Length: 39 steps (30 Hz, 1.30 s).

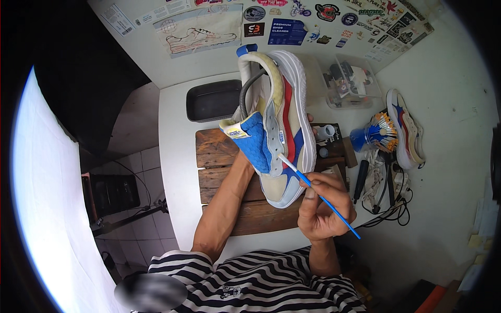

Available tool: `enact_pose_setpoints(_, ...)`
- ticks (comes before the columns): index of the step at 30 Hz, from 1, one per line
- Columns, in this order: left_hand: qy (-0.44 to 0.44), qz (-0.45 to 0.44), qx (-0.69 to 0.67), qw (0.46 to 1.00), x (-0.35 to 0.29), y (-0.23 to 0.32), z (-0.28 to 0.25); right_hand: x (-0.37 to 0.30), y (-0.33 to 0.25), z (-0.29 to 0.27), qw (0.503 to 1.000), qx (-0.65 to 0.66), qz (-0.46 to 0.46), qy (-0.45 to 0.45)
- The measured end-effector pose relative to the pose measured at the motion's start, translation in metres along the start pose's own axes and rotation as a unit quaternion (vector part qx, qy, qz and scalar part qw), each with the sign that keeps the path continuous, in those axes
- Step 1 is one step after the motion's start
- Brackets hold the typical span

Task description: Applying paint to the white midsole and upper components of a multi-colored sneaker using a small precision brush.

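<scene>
we see the shoe (287,121) in the middle of the frame, held tilted above the wooden board (214,183), with its toe toward the lower edge. our left hand (311,118) is behind it; only fingertips show at the right edge of the sole, so we cannot tell how firmly these fingers close. our right hand (326,211) has thumb and fingers pinched together on the thin blue brush (342,219), and its white tip meets the grey eyelet strip.

from here, we judge 3 things could go wrong. if the shoe turns in the left hand, the tip may slide onto the blue mesh tongue (255,138) or the red stripe (288,125). if the brush carries too much liquid, which we cannot see, it may run into the eyelets. and the small white cup (325,131), right of the shoe and near it, could tip over if the sole or our fingertips bump it.
</scene>
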<state>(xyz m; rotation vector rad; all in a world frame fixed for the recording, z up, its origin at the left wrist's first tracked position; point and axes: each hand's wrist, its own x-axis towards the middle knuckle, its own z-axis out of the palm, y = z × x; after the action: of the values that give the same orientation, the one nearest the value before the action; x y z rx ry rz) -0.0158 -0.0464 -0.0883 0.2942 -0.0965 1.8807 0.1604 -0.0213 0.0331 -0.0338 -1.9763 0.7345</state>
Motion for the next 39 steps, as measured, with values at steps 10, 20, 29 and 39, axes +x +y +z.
enact_pose_setpoints(10, -0.035, -0.024, -0.093, 0.995, -0.001, 0.011, 0.023, 0.042, 0.016, -0.064, 0.986, 0.062, 0.11, 0.111)
enact_pose_setpoints(20, -0.088, -0.01, -0.093, 0.992, 0.0, 0.014, 0.027, 0.089, 0.06, -0.08, 0.961, -0.117, 0.212, -0.131)
enact_pose_setpoints(29, -0.057, -0.017, -0.101, 0.993, 0.003, 0.017, 0.018, 0.085, 0.073, -0.06, 0.939, -0.141, 0.227, -0.216)
enact_pose_setpoints(39, -0.055, -0.008, -0.08, 0.995, 0.002, 0.015, 0.024, 0.078, 0.082, -0.056, 0.94, -0.128, 0.239, -0.207)
